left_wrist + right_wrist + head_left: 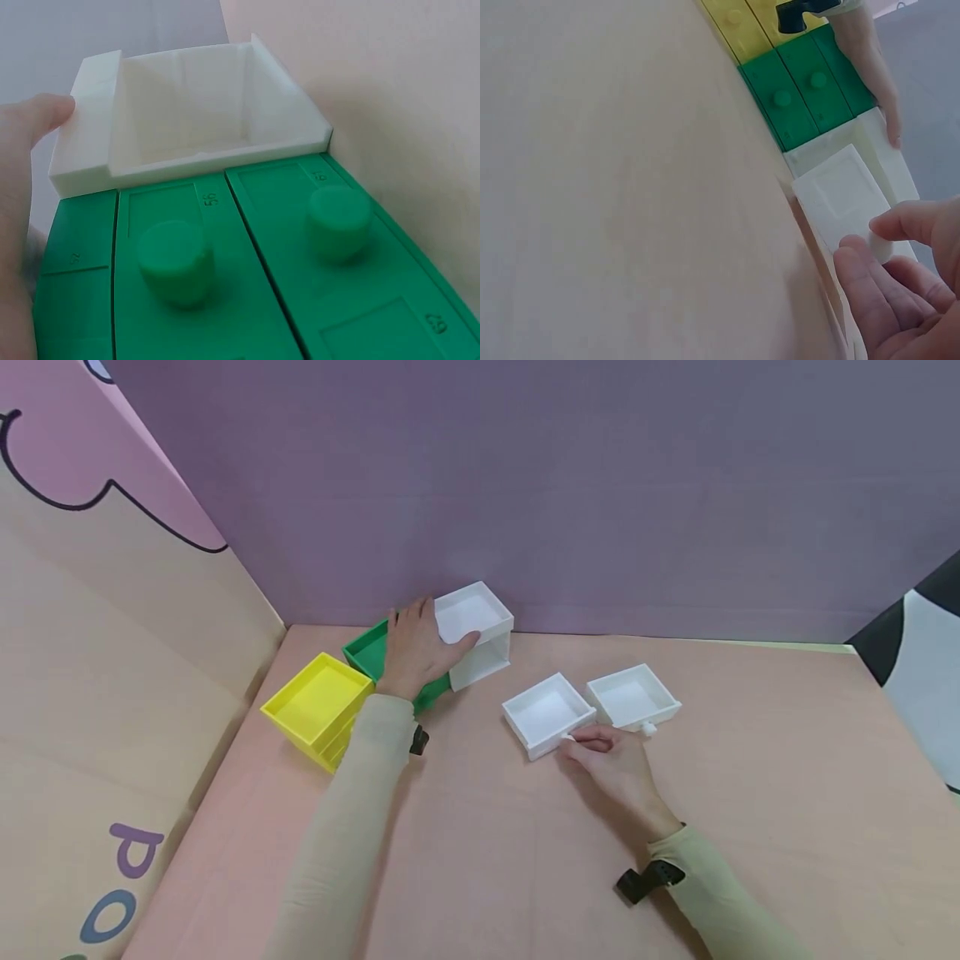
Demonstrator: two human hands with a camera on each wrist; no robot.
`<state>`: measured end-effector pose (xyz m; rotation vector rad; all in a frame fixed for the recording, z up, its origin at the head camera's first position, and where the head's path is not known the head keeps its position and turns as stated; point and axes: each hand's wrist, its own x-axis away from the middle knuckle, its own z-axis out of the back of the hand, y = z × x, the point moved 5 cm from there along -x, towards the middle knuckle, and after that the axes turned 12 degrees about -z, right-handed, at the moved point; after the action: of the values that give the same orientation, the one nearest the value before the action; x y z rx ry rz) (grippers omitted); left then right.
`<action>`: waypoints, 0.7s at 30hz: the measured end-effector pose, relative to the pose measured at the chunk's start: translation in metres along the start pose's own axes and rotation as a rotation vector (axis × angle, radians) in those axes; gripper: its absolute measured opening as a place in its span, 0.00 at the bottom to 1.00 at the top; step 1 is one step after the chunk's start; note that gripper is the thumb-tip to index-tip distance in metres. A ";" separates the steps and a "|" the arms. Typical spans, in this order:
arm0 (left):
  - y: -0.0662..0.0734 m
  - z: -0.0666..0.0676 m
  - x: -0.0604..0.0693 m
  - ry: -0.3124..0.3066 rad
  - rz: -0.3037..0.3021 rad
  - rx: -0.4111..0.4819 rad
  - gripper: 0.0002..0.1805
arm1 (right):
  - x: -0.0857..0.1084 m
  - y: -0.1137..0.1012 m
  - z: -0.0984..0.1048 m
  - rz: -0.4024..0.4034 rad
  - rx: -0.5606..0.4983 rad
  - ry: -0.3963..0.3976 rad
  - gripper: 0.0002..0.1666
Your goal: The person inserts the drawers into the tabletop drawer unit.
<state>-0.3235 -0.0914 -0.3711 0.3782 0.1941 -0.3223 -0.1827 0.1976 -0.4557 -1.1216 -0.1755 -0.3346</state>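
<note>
A white drawer (549,714) with a round knob is pinched at that knob by the fingers and thumb of my right hand (615,768). Beside it lies a second white drawer (633,696), its knob facing me. My left hand (416,652) rests over the green drawer unit (367,652), fingers spread, and its thumb touches the white casing (480,660). In the left wrist view the white casing (187,105) shows a hollow front, and the green unit's knobbed drawer fronts (262,277) sit flush. The right wrist view shows the held drawer's front (844,195).
A yellow drawer unit (318,702) stands left of the green one, in line with it. Behind the units rises a grey-purple wall (562,493). At the left is a printed side panel (97,652). A pinkish cloth (480,860) covers the table.
</note>
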 end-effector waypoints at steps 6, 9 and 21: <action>0.002 -0.001 0.000 -0.011 0.000 -0.007 0.55 | 0.000 -0.001 -0.004 -0.026 -0.037 -0.013 0.19; 0.002 -0.001 -0.001 -0.015 0.000 -0.013 0.56 | 0.000 -0.003 -0.006 -0.029 -0.044 -0.017 0.19; 0.001 -0.003 -0.003 -0.021 -0.021 -0.039 0.54 | -0.010 -0.012 -0.018 -0.028 -0.092 -0.041 0.18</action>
<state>-0.3257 -0.0884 -0.3723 0.3346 0.1835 -0.3428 -0.1972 0.1788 -0.4564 -1.2182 -0.2139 -0.3479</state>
